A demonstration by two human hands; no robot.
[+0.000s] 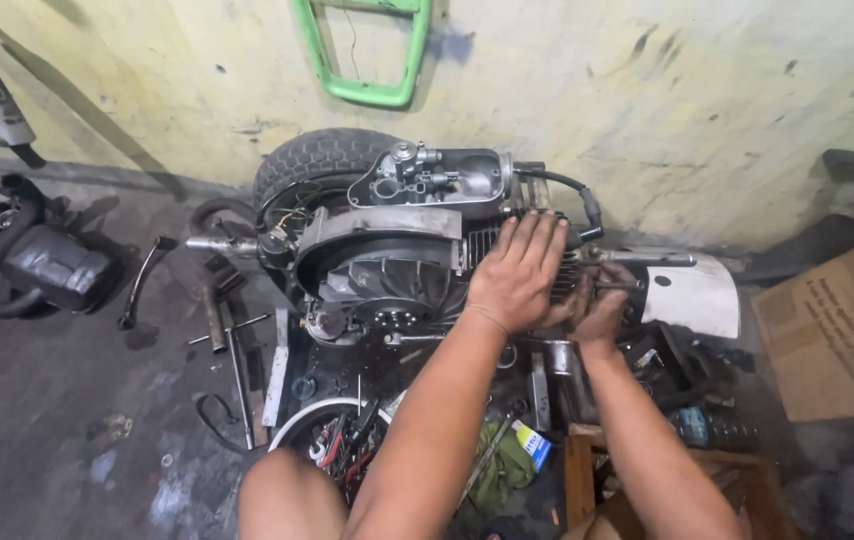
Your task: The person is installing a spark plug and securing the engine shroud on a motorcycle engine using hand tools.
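My knee [292,495] sits lowest in view, bare, with both forearms reaching out over it. Just past it a white-rimmed tray [292,420] holds a jumble of small tools, beside a green rag [502,465], and a wooden stool [587,470] stands under my right arm.

My left hand [517,275] lies flat, fingers spread and together on top of the finned cylinder [482,245] of the scooter engine [397,270], pressing down on it rather than gripping. My right hand [597,305] is just beside it, lower and to the right, fingers curled around a dark greasy part at the cylinder end; I cannot tell how tightly it is closed. The engine lies directly under and ahead of both hands, on its side, the round fan housing to the left of my left hand.

One engine, one tyre [312,160] behind it, one white body panel [697,295] to the right, one cardboard box [837,335] further right, one black air hose assembly [37,265] far left.

The floor [57,400] is dark, oily concrete strewn with rods and loose bits. Beyond stands a stained, yellowish wall [647,100] with one green frame [362,50] hanging on it
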